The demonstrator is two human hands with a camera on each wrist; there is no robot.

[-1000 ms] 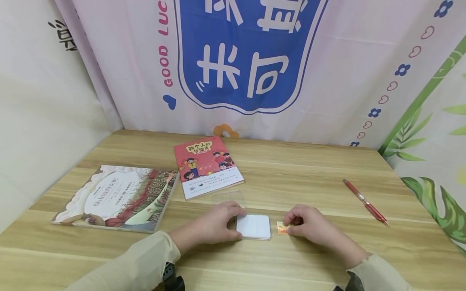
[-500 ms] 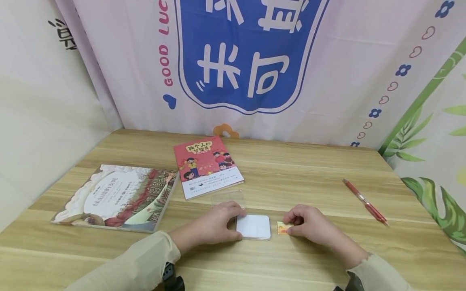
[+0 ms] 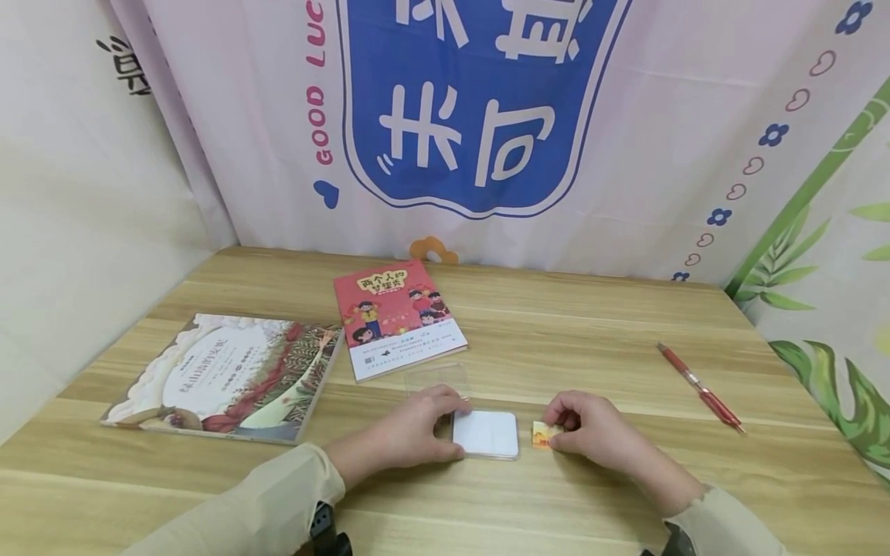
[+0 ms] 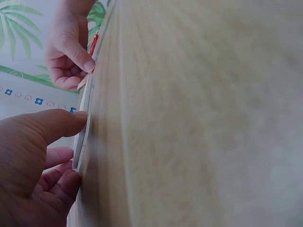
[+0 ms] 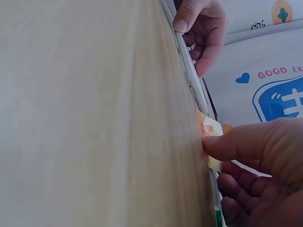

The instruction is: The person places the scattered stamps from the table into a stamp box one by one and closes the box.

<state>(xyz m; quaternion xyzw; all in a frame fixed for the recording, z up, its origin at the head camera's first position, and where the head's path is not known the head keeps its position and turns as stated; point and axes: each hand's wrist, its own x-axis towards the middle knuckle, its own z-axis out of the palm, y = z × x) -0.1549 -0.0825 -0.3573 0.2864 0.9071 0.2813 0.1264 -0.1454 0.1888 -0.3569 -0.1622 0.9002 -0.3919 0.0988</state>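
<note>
Rounded-corner white square (image 3: 486,433) is gripped by left hand (image 3: 420,428), thumb and fingers apart; right hand (image 3: 592,428) closely pinches thin yellow-orange slip (image 3: 540,436) right of the square.

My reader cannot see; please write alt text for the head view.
A person's left hand holds a flat white square on a wooden table while the right hand pinches a small yellowish card beside it. A patterned book and a red book lie to the left, a red pen to the right.
</note>
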